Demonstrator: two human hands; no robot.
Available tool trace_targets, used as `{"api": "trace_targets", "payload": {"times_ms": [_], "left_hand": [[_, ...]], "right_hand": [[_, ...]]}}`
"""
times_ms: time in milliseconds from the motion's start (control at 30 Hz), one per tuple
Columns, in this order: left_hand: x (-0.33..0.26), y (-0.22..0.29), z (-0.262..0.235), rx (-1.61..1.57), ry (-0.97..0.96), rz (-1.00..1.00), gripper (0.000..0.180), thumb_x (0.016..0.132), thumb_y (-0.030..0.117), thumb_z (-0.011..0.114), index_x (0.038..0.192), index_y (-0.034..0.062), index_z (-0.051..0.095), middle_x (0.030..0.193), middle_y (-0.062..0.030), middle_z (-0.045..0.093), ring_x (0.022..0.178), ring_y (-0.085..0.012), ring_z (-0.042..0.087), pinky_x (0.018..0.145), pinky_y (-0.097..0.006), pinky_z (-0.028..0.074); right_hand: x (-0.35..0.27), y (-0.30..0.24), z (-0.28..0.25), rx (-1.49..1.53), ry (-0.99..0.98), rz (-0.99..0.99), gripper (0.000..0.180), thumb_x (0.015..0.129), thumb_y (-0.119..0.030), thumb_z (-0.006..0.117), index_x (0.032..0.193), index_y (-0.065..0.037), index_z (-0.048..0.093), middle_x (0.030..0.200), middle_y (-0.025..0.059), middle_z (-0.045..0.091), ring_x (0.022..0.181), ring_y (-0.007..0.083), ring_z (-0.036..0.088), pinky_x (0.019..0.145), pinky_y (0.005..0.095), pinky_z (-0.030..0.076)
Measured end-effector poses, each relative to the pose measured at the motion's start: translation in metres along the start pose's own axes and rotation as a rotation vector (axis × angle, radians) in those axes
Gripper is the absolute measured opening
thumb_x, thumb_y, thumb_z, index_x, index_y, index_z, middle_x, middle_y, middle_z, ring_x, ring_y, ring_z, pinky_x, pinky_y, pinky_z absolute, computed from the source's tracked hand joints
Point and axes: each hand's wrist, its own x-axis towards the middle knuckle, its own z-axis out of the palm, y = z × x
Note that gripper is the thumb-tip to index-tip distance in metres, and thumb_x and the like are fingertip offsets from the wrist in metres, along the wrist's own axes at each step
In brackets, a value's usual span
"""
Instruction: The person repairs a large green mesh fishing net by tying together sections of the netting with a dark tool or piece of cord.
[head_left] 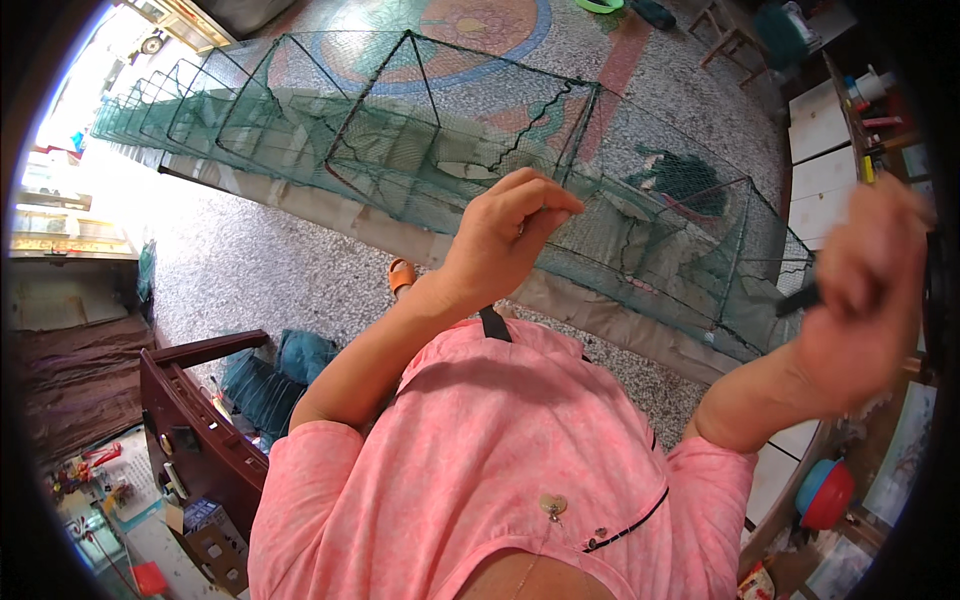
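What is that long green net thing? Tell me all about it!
The long green net cage is fine dark-green mesh stretched over thin dark square frames, forming a row of box-like sections. It lies across the speckled floor, from upper left to right. The left hand pinches its mesh; the blurred right hand holds a dark tool near its end.

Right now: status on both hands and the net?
Left hand pinched shut on green net cage. Right hand closed on a dark tool, blurred. Net stretched across terrazzo floor; nothing blocking.
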Motion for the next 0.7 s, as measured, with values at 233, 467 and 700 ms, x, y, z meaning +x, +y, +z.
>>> {"api": "trace_targets", "payload": {"times_ms": [233, 467, 700], "left_hand": [[-0.019, 0.006, -0.015, 0.239, -0.040, 0.095, 0.013, 0.084, -0.002, 0.058, 0.095, 0.0047, 0.060, 0.098, -0.0101, 0.058, 0.079, -0.0294, 0.061, 0.064, -0.035, 0.049], [-0.021, 0.003, -0.017, 0.269, -0.051, 0.050, 0.014, 0.085, -0.003, 0.055, 0.095, 0.0050, 0.058, 0.107, -0.0119, 0.058, 0.077, -0.0301, 0.062, 0.063, -0.035, 0.050], [-0.020, 0.004, -0.021, -0.128, -0.154, -0.292, 0.011, 0.090, -0.005, 0.048, 0.096, 0.0006, 0.055, 0.128, -0.0136, 0.049, 0.056, -0.0099, 0.061, 0.051, -0.022, 0.049]], "right_hand": [[-0.011, 0.104, 0.014, -1.042, -0.107, -0.031, 0.008, 0.082, -0.011, 0.066, 0.089, -0.007, 0.065, 0.081, 0.0029, 0.061, 0.073, 0.0200, 0.055, 0.064, 0.0299, 0.045], [-0.021, 0.131, 0.018, -1.134, -0.166, 0.152, 0.007, 0.079, -0.014, 0.068, 0.084, -0.009, 0.068, 0.081, 0.0031, 0.059, 0.083, 0.0236, 0.057, 0.070, 0.0348, 0.047], [-0.023, 0.143, 0.019, -1.197, -0.217, 0.148, 0.007, 0.078, -0.015, 0.068, 0.083, -0.010, 0.068, 0.080, 0.0027, 0.059, 0.083, 0.0240, 0.055, 0.070, 0.0354, 0.046]]}}
